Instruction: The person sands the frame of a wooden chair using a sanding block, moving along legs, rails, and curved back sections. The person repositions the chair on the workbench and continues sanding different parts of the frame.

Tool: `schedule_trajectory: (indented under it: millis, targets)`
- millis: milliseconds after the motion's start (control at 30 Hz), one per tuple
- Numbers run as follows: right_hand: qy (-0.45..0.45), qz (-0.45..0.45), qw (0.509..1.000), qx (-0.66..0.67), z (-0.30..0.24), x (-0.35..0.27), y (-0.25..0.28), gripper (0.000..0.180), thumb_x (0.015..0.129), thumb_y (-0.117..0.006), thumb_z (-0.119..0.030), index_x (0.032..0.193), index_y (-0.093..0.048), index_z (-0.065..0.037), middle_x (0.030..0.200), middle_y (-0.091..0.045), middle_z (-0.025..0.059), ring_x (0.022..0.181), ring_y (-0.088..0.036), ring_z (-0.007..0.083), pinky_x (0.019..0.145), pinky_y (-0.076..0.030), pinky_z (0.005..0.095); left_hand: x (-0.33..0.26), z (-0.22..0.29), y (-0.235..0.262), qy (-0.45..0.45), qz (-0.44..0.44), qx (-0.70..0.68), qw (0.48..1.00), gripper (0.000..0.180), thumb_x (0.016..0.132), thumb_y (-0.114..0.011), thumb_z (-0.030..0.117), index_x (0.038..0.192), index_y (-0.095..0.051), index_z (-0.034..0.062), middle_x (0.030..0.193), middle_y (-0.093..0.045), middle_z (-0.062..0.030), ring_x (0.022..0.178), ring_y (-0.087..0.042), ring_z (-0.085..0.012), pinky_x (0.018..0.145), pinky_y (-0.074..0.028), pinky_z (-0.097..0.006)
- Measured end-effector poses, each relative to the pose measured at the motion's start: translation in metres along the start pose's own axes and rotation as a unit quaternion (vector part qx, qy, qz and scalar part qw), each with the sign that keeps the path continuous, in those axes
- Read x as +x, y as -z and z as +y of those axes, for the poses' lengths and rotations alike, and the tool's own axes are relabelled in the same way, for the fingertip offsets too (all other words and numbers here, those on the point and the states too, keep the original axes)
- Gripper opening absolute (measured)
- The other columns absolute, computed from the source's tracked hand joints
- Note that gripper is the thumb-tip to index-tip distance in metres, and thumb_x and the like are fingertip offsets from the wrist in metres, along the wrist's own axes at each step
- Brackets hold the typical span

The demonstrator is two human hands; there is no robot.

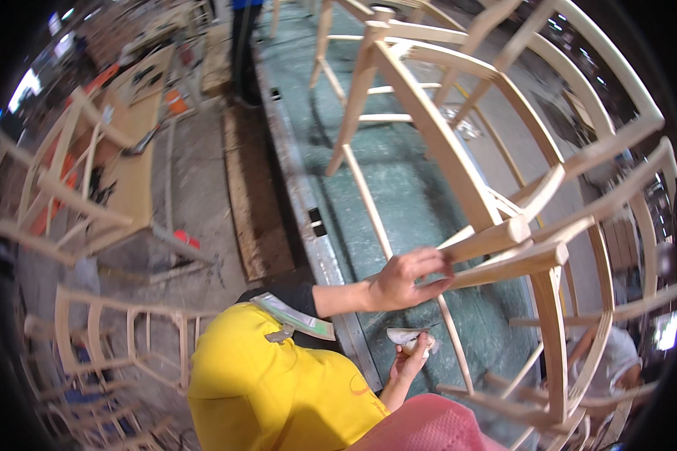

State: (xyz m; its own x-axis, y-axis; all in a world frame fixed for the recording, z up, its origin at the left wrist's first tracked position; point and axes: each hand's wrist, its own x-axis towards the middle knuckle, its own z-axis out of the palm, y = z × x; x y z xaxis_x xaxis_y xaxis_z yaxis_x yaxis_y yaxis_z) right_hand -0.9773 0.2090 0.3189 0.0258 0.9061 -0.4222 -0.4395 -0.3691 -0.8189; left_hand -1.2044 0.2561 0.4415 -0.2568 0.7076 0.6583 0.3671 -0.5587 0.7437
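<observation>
My left hand (412, 279) reaches in from the left, its bent fingers and thumb apart. Its fingertips are at the near ends of the pale wooden legs of a chair frame (447, 124); whether they touch the wood I cannot tell. Lower down, my right hand (408, 365) is closed on a small flat whitish piece (408, 334) with a dark edge and a pale lump beside it; its exact kind is unclear. The chair frame lies tilted on a long green-topped table (384, 188), and its thin round rail (368, 199) passes close to both hands.
More chair frames (120, 331) stand at left, and others crowd the right. A workbench (132, 188) carries tools at far left. The table's metal edge (297, 180) runs along my side. Another person (246, 52) stands at the far end; someone (613, 357) is behind frames at right.
</observation>
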Motion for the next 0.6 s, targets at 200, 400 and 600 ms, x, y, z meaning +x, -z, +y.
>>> schedule_trajectory:
  millis: [200,400,600]
  targets:
    - [0.063,-0.139,0.957,-0.247,0.024,0.043,0.004,0.035,0.093,-0.068,-0.023,0.121,-0.058,-0.005,0.096,-0.06,0.0021,0.072,-0.057,0.0094,0.048,-0.046,0.0232,0.012,-0.015,0.042,0.07,0.137,0.141,0.978,0.047,0.084,-0.074,0.015,0.127,-0.057,0.0083,0.123,-0.052,-0.0109,0.106,-0.059,-0.0233,0.082,-0.051,-0.035]
    - [0.16,-0.233,0.917,-0.282,0.056,0.082,-0.05,0.044,0.093,-0.067,-0.018,0.129,-0.054,0.002,0.108,-0.058,0.0057,0.073,-0.055,0.0087,0.051,-0.048,0.0232,0.073,-0.134,0.14,0.084,0.228,0.337,0.909,0.089,0.077,-0.079,0.022,0.149,-0.029,0.0078,0.14,-0.037,-0.0188,0.127,-0.047,-0.0368,0.104,-0.044,-0.043]
    - [0.232,-0.096,0.903,-0.35,0.089,0.077,-0.084,0.051,0.092,-0.068,-0.013,0.134,-0.047,0.009,0.131,-0.053,0.0184,0.114,-0.054,0.0258,0.094,-0.047,0.0373,0.176,-0.246,0.221,0.119,0.211,0.37,0.897,0.115,0.067,-0.086,0.039,0.152,-0.021,-0.001,0.149,-0.035,-0.0263,0.137,-0.04,-0.0404,0.111,-0.038,-0.042]
